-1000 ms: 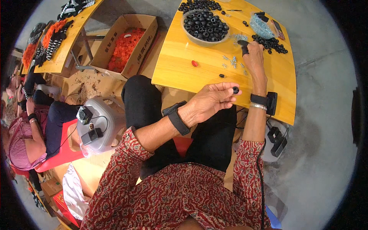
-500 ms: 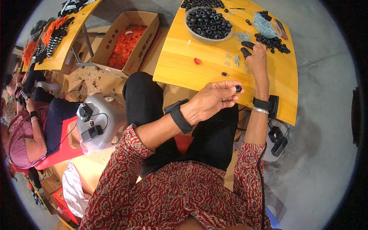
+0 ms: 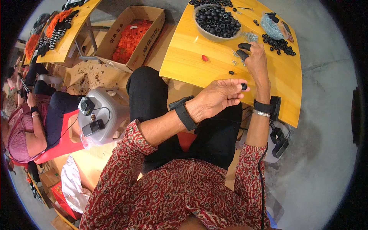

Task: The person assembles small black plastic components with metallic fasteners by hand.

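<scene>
My left hand (image 3: 219,98) is closed in a pinch, holding a round black bead (image 3: 244,87) with a hole at its fingertips, just off the table's near edge. Beyond it, my right hand (image 3: 257,63) reaches over the yellow table (image 3: 184,57). Black covers sit on its thumb and forefinger, which are parted above small silvery pieces (image 3: 235,53) scattered on the wood. Nothing shows between those two fingers. A small black piece (image 3: 231,72) lies between the hands and a red piece (image 3: 204,58). Some silvery pieces are hidden under my right hand.
A tub of black beads (image 3: 218,37) stands at the back left of the table. Back right are loose black beads (image 3: 281,46) and a bag of clear bits (image 3: 271,27). Left of the table is a carton (image 3: 104,49) with orange pieces; another person (image 3: 28,126) sits further left.
The view has shifted, so the table sits slightly further right. My right hand has moved a little left over the scattered silvery pieces. My left hand still holds the bead.
</scene>
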`<action>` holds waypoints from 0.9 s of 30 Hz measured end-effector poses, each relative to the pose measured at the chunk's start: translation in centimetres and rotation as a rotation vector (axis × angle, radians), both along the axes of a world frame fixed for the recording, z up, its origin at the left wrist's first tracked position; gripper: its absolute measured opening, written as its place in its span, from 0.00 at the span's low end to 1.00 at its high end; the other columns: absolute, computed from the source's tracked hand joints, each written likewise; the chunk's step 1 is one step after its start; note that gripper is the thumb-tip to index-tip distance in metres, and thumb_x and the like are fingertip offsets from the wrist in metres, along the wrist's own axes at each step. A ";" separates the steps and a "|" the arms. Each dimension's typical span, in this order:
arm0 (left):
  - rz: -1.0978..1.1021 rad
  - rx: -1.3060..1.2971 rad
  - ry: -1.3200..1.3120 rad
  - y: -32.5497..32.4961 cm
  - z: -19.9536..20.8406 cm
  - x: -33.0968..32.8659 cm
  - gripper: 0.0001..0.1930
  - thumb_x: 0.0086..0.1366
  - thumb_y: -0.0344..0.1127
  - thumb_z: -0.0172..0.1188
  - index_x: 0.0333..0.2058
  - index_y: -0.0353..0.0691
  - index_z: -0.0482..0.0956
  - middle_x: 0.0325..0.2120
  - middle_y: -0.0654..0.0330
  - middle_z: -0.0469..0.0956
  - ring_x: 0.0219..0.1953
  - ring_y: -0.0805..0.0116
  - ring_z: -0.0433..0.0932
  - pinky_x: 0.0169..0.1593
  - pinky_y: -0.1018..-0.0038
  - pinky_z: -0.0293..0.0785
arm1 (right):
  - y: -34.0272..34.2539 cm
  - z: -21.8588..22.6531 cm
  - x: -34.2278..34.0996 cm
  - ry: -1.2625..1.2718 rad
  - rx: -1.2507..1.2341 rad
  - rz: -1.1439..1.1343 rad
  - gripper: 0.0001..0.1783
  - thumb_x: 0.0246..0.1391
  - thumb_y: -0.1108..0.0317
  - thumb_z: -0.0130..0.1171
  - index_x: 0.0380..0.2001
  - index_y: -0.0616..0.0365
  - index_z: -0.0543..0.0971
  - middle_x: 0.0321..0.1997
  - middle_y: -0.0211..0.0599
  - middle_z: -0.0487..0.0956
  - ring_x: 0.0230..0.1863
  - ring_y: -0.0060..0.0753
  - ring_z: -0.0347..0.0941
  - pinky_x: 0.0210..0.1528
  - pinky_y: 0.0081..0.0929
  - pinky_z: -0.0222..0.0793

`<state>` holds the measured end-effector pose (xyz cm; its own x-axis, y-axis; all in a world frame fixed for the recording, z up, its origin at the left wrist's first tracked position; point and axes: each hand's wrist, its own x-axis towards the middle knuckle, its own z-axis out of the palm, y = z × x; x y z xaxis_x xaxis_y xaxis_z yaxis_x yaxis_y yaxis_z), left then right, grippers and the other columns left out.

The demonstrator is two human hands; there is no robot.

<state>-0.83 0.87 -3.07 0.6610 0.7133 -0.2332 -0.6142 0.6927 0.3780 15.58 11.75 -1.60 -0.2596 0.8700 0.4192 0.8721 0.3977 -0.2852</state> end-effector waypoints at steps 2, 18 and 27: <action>0.006 0.000 -0.007 0.0 0.1 -0.1 0.14 0.64 0.33 0.54 0.48 0.38 0.73 0.41 0.61 0.77 0.36 0.75 0.74 0.42 0.78 0.73 | -0.3 0.2 -0.2 0.012 -0.028 0.008 0.11 0.41 0.70 0.63 0.32 0.59 0.82 0.34 0.39 0.78 0.39 0.45 0.67 0.43 0.35 0.65; 0.006 0.006 -0.002 0.0 -0.3 0.1 0.14 0.64 0.33 0.54 0.48 0.38 0.73 0.41 0.60 0.77 0.36 0.75 0.74 0.42 0.78 0.72 | -0.2 -0.8 -0.4 0.016 -0.038 0.050 0.08 0.42 0.69 0.62 0.29 0.59 0.82 0.31 0.40 0.77 0.36 0.45 0.68 0.39 0.35 0.66; 0.095 0.068 -0.067 0.7 0.3 -0.4 0.14 0.65 0.29 0.51 0.48 0.35 0.71 0.42 0.58 0.75 0.39 0.74 0.73 0.44 0.80 0.72 | -7.4 4.9 0.1 0.327 0.012 -0.030 0.07 0.41 0.74 0.62 0.27 0.63 0.80 0.28 0.38 0.77 0.35 0.39 0.70 0.37 0.27 0.66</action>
<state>-1.25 1.57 -2.77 0.6024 0.7858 -0.1399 -0.7011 0.6047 0.3779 15.71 4.32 3.30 -0.0840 0.8699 0.4860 0.7464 0.3781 -0.5477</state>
